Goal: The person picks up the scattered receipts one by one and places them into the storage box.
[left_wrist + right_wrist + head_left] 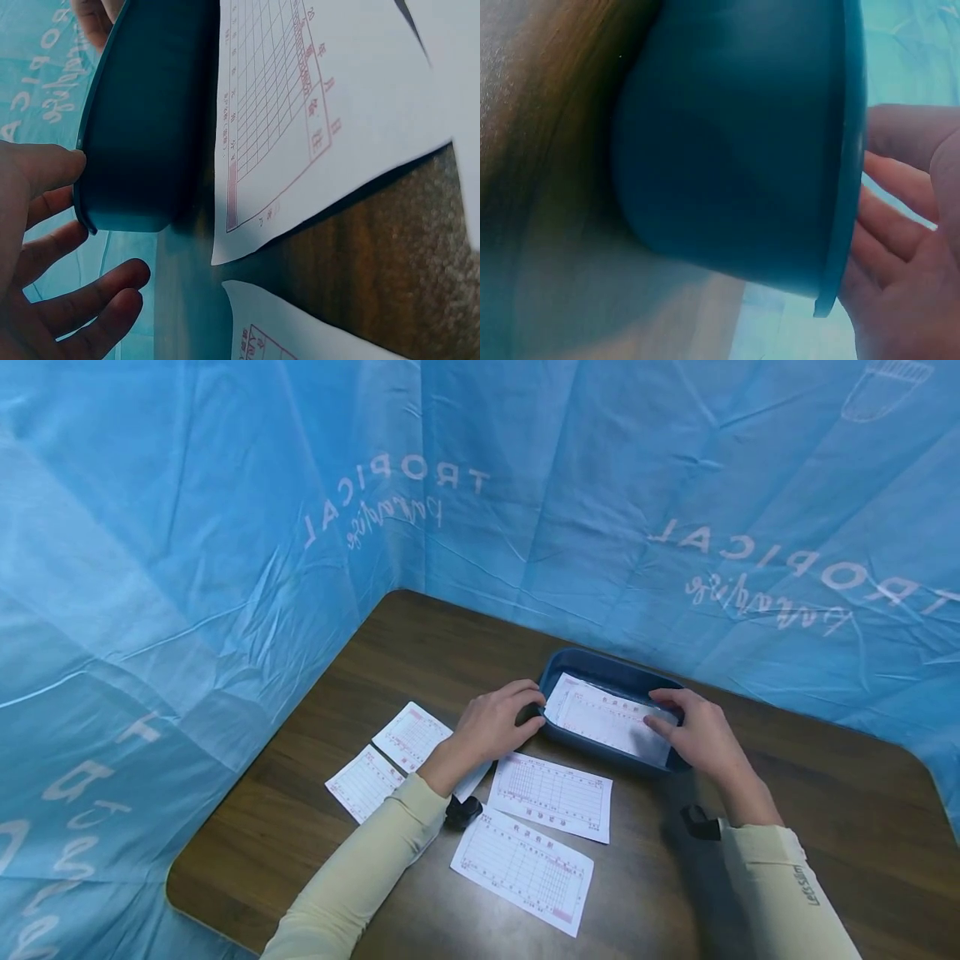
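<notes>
Blue cloth (525,468) backs the table (825,777). One slip (600,718) lies inside the tray (600,670). Left hand (491,722), loosely spread, touches the tray; right hand (701,731), thumb and finger parted, reaches in. Light touch should avoid creasing.

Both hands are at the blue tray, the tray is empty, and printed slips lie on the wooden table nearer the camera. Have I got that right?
Not quite: the blue tray is not empty; the head view shows a printed sheet lying in it. The left hand and right hand are at the tray, and printed slips lie on the wooden table nearer the camera.
</notes>
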Action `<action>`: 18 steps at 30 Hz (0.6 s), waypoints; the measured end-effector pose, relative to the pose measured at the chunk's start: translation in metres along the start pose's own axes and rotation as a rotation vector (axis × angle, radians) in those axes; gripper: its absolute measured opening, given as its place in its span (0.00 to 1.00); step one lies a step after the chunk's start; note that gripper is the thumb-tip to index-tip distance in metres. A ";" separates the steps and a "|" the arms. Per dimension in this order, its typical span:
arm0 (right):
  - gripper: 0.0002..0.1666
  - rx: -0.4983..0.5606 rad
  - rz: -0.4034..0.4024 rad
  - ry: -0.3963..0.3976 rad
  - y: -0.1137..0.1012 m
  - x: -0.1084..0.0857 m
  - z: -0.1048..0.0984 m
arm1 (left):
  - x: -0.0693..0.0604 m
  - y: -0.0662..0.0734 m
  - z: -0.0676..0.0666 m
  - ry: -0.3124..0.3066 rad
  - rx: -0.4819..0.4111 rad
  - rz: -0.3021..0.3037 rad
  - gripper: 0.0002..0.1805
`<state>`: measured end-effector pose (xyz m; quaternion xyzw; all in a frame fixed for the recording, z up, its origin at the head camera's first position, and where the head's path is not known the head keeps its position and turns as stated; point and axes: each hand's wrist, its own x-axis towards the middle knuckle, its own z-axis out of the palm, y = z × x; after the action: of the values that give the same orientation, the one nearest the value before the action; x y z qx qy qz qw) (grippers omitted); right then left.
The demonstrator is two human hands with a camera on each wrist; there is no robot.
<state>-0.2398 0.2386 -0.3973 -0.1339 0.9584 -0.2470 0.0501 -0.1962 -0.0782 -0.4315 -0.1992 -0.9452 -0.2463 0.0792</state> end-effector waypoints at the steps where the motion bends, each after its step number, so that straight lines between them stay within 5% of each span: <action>1: 0.29 -0.006 -0.003 0.018 0.000 0.000 0.000 | 0.000 0.000 0.000 -0.002 0.001 -0.003 0.18; 12: 0.27 0.025 -0.008 0.227 0.012 -0.014 -0.002 | 0.000 0.001 -0.002 -0.032 0.002 -0.026 0.18; 18: 0.33 0.126 0.045 0.249 0.020 -0.029 -0.003 | 0.001 0.000 -0.001 -0.027 0.008 -0.018 0.19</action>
<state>-0.2169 0.2646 -0.4036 -0.0774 0.9425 -0.3203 -0.0554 -0.1966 -0.0780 -0.4304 -0.1935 -0.9489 -0.2406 0.0651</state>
